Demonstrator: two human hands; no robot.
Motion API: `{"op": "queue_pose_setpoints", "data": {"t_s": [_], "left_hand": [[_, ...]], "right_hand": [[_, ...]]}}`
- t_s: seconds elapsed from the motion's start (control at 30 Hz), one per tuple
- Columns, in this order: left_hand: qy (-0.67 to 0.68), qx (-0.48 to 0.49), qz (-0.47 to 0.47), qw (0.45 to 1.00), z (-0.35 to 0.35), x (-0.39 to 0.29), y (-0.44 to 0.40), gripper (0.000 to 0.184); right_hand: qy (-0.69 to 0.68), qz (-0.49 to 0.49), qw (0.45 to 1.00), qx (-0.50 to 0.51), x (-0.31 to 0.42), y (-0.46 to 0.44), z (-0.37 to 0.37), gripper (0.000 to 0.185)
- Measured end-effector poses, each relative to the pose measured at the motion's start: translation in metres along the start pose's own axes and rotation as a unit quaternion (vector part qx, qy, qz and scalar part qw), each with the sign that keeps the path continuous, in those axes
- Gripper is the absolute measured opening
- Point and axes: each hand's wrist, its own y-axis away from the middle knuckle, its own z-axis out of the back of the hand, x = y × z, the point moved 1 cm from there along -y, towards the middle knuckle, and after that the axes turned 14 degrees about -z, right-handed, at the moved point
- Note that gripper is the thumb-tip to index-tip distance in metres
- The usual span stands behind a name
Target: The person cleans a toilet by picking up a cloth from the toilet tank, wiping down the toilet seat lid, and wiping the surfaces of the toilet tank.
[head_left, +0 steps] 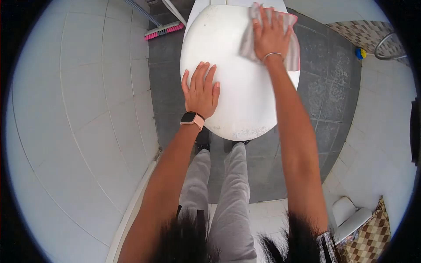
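A white toilet lid (237, 96) lies closed in front of me, with scuffed, dark specks along its near edge. My left hand (201, 91) rests on the left part of the lid with its fingers spread, holding nothing. A watch with a pink band (193, 119) is on that wrist. Toward the far right of the lid, my right hand (272, 37) lies flat with fingers apart on a striped grey cloth (250, 46) with a pink edge. The cloth hangs over the lid's right side. A thin bracelet (272, 55) circles the right wrist.
Left of the toilet stands a broom with pink and dark bristles (164, 31) beside the tiled wall (87, 87). Grey floor tiles (326, 92) surround the toilet. A blue and yellow object (360, 53) and a curved metal hose (386, 48) are at the right. My feet stand close behind the lid's edge.
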Motion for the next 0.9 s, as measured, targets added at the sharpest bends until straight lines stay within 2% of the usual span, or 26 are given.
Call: {"op": "queue_pose_setpoints", "data": {"t_s": [0.13,0.17,0.3,0.43,0.57,0.63,0.7,0.77,0.9], "left_hand": [[-0.006,0.007,-0.004,1.000,0.002,0.000,-0.001,0.042],[-0.006,0.009,-0.005,1.000,0.002,0.000,-0.001,0.042],[-0.003,0.013,-0.007,1.000,0.003,-0.001,-0.001,0.042],[-0.011,0.016,-0.010,1.000,0.002,-0.001,0.001,0.042],[-0.022,0.027,-0.014,0.999,0.003,-0.002,0.000,0.043],[-0.029,0.029,-0.016,0.999,0.003,-0.001,0.001,0.044],[-0.032,0.029,-0.016,0.999,0.002,0.000,0.000,0.045],[-0.026,0.030,-0.017,0.999,0.003,0.000,0.000,0.044],[-0.020,0.028,-0.012,0.999,0.004,-0.002,-0.001,0.043]], "right_hand": [[-0.088,-0.038,0.995,0.011,-0.053,-0.002,0.015,0.054],[-0.096,-0.080,0.992,0.025,-0.059,0.008,0.018,0.054],[-0.130,-0.215,0.967,0.050,-0.082,0.069,0.046,0.053],[-0.175,-0.276,0.945,0.020,-0.093,0.145,0.053,0.054],[-0.160,-0.215,0.962,-0.041,-0.071,0.234,0.048,0.053],[-0.053,-0.184,0.981,0.027,-0.044,0.275,0.052,0.058],[-0.029,-0.130,0.988,0.082,-0.019,0.291,0.053,0.061],[-0.012,-0.086,0.989,0.117,-0.012,0.287,0.048,0.062],[-0.014,-0.044,0.992,0.119,0.003,0.201,0.047,0.059]]}}
